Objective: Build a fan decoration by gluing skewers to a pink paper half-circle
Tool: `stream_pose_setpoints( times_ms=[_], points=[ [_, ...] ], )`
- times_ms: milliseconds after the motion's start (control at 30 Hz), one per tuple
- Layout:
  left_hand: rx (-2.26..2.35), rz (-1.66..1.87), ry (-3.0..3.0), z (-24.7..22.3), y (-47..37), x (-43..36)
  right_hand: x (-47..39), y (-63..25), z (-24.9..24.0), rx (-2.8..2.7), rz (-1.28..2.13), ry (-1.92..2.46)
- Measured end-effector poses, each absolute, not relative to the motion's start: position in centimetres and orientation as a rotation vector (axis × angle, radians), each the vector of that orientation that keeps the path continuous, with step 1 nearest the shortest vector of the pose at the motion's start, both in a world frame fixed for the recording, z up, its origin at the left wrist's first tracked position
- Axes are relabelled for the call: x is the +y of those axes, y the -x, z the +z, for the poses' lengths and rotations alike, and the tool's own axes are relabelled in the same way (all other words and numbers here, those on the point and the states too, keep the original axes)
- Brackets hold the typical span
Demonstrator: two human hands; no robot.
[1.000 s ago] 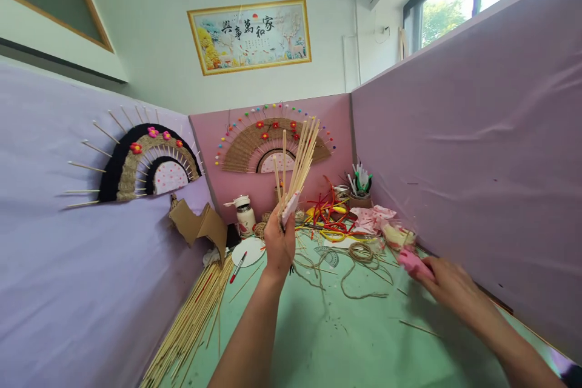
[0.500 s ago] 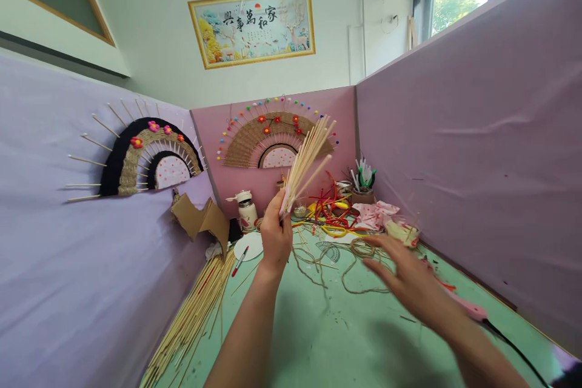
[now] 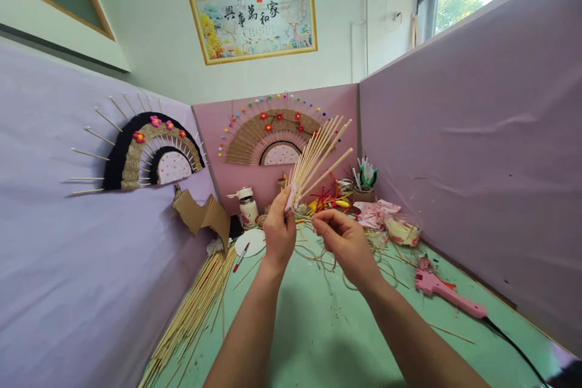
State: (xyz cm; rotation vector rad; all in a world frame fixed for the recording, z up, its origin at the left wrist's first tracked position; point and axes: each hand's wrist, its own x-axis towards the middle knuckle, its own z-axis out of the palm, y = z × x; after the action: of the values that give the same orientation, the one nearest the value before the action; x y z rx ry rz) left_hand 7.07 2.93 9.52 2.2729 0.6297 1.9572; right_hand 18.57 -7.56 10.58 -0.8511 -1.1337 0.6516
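Observation:
My left hand [image 3: 279, 230] is wrapped round the pale pink base of a fan of thin wooden sticks [image 3: 321, 154], which spread up and to the right above the table. Just right of that base, my right hand [image 3: 343, 239] is closed in a pinch, thumb against forefinger. Whatever lies between those fingertips is too small to make out. Loops of brown twine [image 3: 313, 254] lie on the table beneath and behind the right hand, partly hidden by it.
A pink glue gun [image 3: 450, 297] with a black cord lies at right. Long sticks [image 3: 191, 309] are heaped at left, near a white disc [image 3: 254, 241] and a red pen [image 3: 240, 257]. A white bottle [image 3: 248, 211] stands behind. Two decorated fans [image 3: 259, 136] hang on the partitions.
My right hand has moved left from over the twine to beside the fan's base, its spread fingers now pinched together. The stick fan has shifted slightly right and turned a little.

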Motion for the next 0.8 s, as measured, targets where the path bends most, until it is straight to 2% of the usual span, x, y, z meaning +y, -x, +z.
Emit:
stream_pose_setpoints(
  times_ms=[233, 800],
  points=[
    [0.579, 1.910, -2.303, 9.2, -7.7, 2.8, -6.4, -20.0, 12.4, -1.162, 0.429, 0.875],
    [0.565, 1.821, -2.173, 9.4, -8.3, 2.3, -5.0, -20.5, 14.0, -1.163, 0.384, 0.868]
  ],
)
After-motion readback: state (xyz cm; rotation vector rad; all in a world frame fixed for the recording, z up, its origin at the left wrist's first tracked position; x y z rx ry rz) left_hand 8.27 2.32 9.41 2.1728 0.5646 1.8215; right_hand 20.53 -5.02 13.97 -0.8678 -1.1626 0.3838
